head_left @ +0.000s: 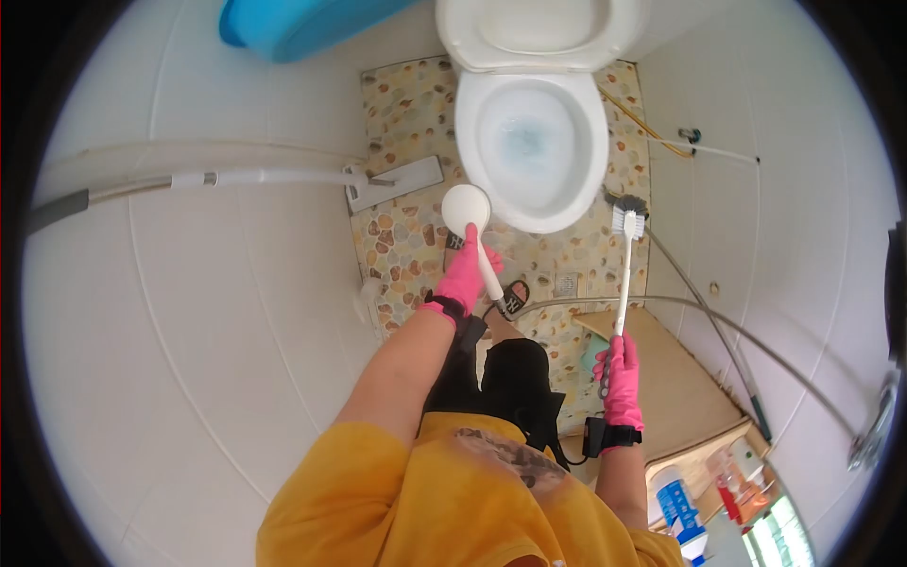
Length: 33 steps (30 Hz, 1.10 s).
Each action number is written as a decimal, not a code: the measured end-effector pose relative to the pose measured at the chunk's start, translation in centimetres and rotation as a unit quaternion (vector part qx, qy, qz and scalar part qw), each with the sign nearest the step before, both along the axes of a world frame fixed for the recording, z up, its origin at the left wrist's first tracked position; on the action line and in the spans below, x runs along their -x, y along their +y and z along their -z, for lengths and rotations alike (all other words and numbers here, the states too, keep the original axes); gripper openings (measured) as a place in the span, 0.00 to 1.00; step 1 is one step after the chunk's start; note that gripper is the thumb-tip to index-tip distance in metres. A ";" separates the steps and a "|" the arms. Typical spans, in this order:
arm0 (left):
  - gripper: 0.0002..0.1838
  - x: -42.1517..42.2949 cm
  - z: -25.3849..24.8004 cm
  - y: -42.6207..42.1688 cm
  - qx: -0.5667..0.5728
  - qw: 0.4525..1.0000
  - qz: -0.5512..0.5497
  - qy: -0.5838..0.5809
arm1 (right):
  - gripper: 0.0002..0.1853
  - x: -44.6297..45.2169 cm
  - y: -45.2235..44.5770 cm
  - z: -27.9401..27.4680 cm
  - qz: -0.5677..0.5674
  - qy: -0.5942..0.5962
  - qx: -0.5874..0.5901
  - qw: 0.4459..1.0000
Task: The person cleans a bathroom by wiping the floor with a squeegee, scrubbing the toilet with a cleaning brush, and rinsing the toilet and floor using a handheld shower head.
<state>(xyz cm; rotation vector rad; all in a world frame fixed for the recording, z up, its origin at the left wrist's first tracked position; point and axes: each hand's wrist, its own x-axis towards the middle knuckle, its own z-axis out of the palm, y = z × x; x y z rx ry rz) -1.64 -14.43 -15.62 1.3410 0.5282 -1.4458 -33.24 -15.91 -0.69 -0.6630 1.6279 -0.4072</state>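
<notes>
Beside the near-left edge of a white toilet (pixel 596 151), a round white shower head (pixel 465 209) is held in the person's pink-gloved left hand (pixel 461 279). The fingers are closed around its handle, just below the head. To the right of the toilet, a long white brush (pixel 624 283) points away from the body, bristles at the far end. The pink-gloved right hand (pixel 622 386) is clamped around the near end of its handle.

The shower head looks like light, rigid plastic, probably slippery when wet and liable to crack if dropped on the pebbled floor (pixel 406 94). Its handle seems the best place to hold, leaving the face uncovered. The metal hose (pixel 661 299), curving toward the tap (pixel 874 430) on the right wall, likely bends easily but may tug or twist the head.

The brush also seems light, with a stiff handle and springy bristles. Held at its near end, it should give long reach but less control of the tip.
</notes>
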 end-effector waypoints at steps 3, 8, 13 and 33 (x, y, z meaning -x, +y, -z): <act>0.37 2.6 -0.6 0.2 0.005 1.000 0.005 -0.008 | 0.22 3.4 2.7 -0.1 0.032 -0.019 0.003 0.999; 0.37 6.6 -2.3 -0.2 0.019 0.996 0.083 -0.019 | 0.23 6.3 5.6 0.1 0.090 -0.053 0.010 0.994; 0.37 9.6 -4.0 -3.5 0.056 0.986 0.148 -0.045 | 0.24 8.0 7.2 -0.2 0.116 -0.061 0.021 0.991; 0.39 -3.2 -9.3 -19.7 0.168 0.968 0.021 -0.183 | 0.25 3.1 5.6 -2.2 0.132 -0.050 0.020 0.990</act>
